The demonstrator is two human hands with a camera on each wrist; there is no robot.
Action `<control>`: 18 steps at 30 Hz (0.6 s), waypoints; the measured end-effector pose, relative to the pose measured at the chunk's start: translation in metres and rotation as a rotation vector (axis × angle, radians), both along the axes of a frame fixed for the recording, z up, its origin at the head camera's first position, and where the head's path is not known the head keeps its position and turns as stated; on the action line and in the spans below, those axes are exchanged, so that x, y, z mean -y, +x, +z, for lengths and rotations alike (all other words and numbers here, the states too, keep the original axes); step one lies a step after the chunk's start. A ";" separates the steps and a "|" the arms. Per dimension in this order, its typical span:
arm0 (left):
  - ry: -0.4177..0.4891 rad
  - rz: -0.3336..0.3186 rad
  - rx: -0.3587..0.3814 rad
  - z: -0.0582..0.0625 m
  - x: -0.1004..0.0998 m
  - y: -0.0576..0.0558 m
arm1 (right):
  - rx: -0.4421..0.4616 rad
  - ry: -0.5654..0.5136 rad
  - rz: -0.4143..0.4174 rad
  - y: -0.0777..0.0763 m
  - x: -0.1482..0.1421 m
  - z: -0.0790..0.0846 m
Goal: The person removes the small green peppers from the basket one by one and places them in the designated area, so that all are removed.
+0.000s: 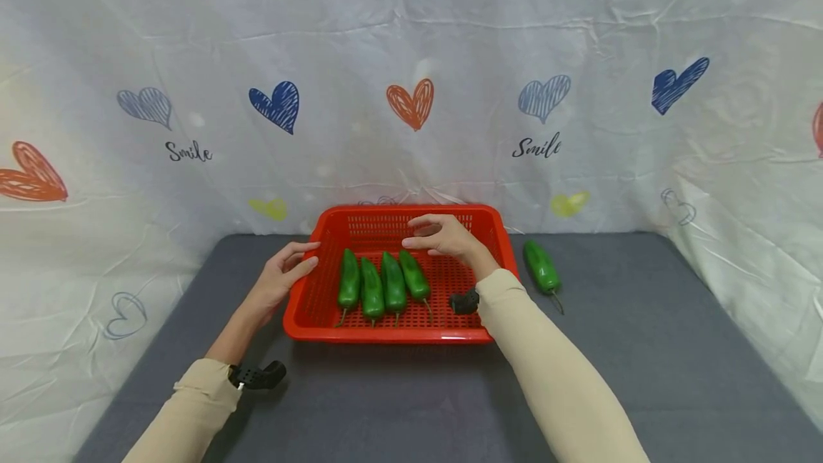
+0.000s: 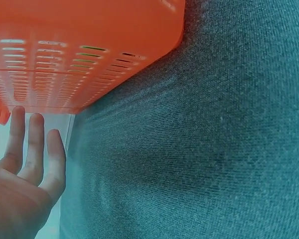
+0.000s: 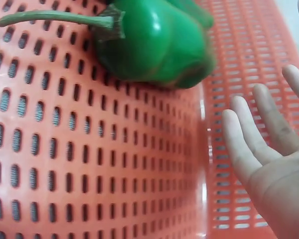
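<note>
Your right sleeve hides the red basket's near right corner. Left-wrist view crops your left hand; right-wrist view crops your right hand and nearest green pepper.

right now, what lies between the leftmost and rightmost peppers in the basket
In the head view, a second pepper and a third pepper lie there, side by side.

In the head view, the person wears a plain cream left sleeve toward eight o'clock and a matching right sleeve toward five, with a rounded black left wrist camera and black right wrist camera.
</note>
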State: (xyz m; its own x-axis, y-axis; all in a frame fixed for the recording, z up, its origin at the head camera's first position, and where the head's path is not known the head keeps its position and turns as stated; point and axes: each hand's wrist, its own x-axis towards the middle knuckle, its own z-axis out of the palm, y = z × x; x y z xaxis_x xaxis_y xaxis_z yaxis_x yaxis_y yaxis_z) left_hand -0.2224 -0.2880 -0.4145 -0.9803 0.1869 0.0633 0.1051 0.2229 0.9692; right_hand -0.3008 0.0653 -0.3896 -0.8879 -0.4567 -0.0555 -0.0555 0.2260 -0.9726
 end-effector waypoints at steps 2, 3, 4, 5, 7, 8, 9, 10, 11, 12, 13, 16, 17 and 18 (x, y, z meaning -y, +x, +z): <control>-0.003 0.005 0.002 0.000 0.000 0.000 | 0.003 0.023 0.008 -0.001 0.001 -0.004; -0.005 0.007 0.003 0.000 0.000 0.000 | 0.004 0.031 0.014 -0.001 0.001 -0.006; -0.006 0.010 0.005 0.000 0.000 0.000 | 0.007 0.036 0.020 -0.001 0.001 -0.007; -0.008 0.011 0.005 0.000 0.000 0.000 | 0.007 0.044 0.027 -0.001 0.001 -0.009; -0.009 0.012 0.006 0.000 0.001 0.000 | 0.010 0.061 0.041 0.000 0.002 -0.010; -0.010 0.013 0.006 0.000 0.001 0.000 | 0.014 0.067 0.048 0.000 0.002 -0.011; -0.011 0.012 0.006 0.000 0.001 0.000 | 0.018 0.074 0.055 0.000 0.002 -0.012; -0.011 0.012 0.005 0.000 0.001 0.001 | 0.019 0.082 0.060 0.000 0.002 -0.013; -0.011 0.011 0.005 0.000 0.000 0.001 | 0.018 0.091 0.065 0.000 0.002 -0.014; -0.010 0.011 0.005 0.000 0.000 0.001 | 0.019 0.098 0.069 0.000 0.002 -0.016; -0.009 0.012 0.006 0.000 0.000 0.001 | 0.019 0.101 0.072 0.000 0.002 -0.017; -0.002 0.008 0.008 0.000 0.000 0.001 | 0.008 0.111 0.078 0.000 0.003 -0.020; 0.002 0.008 0.009 0.000 -0.001 0.001 | 0.008 0.110 0.079 0.000 0.003 -0.021; 0.004 0.008 0.009 0.000 -0.001 0.001 | 0.009 0.110 0.079 0.000 0.003 -0.021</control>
State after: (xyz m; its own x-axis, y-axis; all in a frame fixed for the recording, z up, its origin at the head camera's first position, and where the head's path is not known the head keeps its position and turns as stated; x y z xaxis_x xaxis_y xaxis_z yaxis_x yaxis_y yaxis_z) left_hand -0.2216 -0.2873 -0.4145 -0.9824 0.1787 0.0548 0.0941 0.2195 0.9711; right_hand -0.3003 0.0623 -0.4106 -0.8485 -0.5161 -0.1166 -0.0689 0.3264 -0.9427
